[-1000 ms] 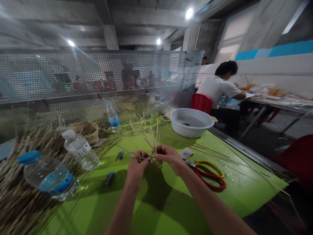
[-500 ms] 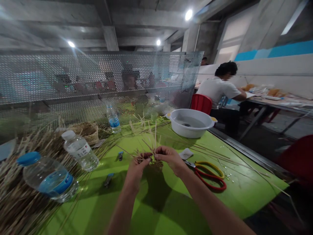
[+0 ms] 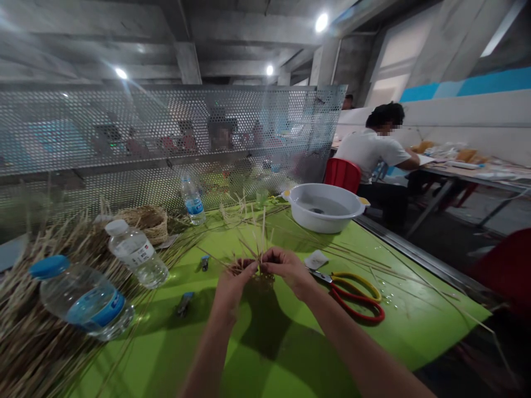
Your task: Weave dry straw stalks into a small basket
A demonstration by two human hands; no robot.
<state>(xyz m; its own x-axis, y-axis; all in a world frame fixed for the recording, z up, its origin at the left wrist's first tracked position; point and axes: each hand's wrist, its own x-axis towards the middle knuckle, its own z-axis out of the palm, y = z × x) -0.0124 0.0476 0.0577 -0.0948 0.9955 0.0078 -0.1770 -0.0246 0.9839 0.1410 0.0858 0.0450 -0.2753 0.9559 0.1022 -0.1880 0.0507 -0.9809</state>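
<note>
A small woven straw piece (image 3: 262, 276) with loose strands sticking up and out is held between my hands, above the green table (image 3: 257, 354). My left hand (image 3: 238, 276) is closed on its left side, thumb pointing toward the middle. On the right side, my right hand (image 3: 286, 269) pinches the strands close to my left thumb. The fingertips almost meet, and parts of the weave are hidden behind them. Scissors (image 3: 357, 293) with red and yellow handles lie right of my right hand, beside a crumpled white scrap (image 3: 316, 260).
Bottles (image 3: 93, 301) (image 3: 136, 254) (image 3: 193, 204) and a straw pile (image 3: 25, 331) with a woven basket (image 3: 151, 221) line the left. Two small clips (image 3: 185, 304) (image 3: 204, 262) lie nearby. A white basin (image 3: 326, 213) holds water. A seated person (image 3: 369, 149) is beyond.
My left thumb has moved right, closer to my right fingertips, and the woven piece has shifted slightly between my hands. Both hands still hold it.
</note>
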